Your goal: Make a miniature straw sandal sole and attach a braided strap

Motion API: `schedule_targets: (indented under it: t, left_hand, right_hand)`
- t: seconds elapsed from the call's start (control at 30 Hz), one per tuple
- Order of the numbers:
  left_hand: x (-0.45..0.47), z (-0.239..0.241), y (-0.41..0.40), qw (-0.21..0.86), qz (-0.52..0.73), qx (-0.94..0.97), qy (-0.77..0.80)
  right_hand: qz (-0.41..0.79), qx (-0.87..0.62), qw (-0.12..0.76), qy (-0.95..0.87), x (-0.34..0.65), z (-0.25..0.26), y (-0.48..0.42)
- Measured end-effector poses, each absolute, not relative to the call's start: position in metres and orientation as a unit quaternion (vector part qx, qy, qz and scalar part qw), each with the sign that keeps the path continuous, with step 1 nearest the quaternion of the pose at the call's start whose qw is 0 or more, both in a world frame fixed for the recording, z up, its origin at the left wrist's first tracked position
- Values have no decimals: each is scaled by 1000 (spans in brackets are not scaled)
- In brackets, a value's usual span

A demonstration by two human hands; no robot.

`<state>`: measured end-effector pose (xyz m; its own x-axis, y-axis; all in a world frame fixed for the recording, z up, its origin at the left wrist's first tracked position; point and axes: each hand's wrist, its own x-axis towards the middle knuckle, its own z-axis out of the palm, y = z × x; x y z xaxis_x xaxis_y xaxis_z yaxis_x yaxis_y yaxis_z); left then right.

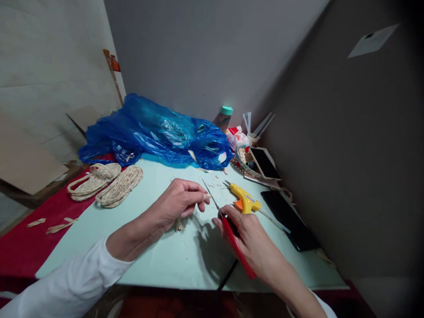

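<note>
My left hand [179, 202] is closed in a pinch on a thin piece of straw-like fibre [179, 225], which hangs down to the pale green table [139, 247]. My right hand [247, 236] grips a red-handled tool [236, 247] with a thin metal point [210, 194]. The point reaches up towards my left fingertips. A yellow glue gun [244, 198] lies just beyond my right hand.
Two woven straw sandals [106, 183] lie at the left on the table. A crumpled blue plastic bag [155, 132] fills the back. At the right are a basket with a phone [263, 162], a dark phone [289, 218], a bottle [223, 117] and packets. Straw scraps lie on the red cloth [29, 243].
</note>
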<state>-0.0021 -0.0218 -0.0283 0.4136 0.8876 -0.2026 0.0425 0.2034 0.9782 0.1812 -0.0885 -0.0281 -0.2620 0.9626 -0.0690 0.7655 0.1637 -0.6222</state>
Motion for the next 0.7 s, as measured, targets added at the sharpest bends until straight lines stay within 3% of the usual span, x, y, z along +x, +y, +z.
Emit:
schedule_targets:
  t: [0.17, 0.27, 0.4, 0.6, 0.7]
  left_hand:
    - [-27, -6, -13, 557, 256, 655, 443]
    - [-47, 7, -6, 459, 444, 613, 466]
    - [-62, 11, -2, 409, 695, 450, 385]
    - [-69, 12, -2, 415, 759, 366, 343]
    - [-72, 14, 0, 387, 785, 352, 331]
  right_hand:
    - [285, -609, 89, -735, 183, -28, -99]
    - [274, -589, 47, -759, 180, -25, -104]
    - [247, -552, 17, -797, 171, -17, -105]
    - [137, -539, 59, -829, 169, -11, -61]
    - [64, -546, 20, -835, 164, -20, -21]
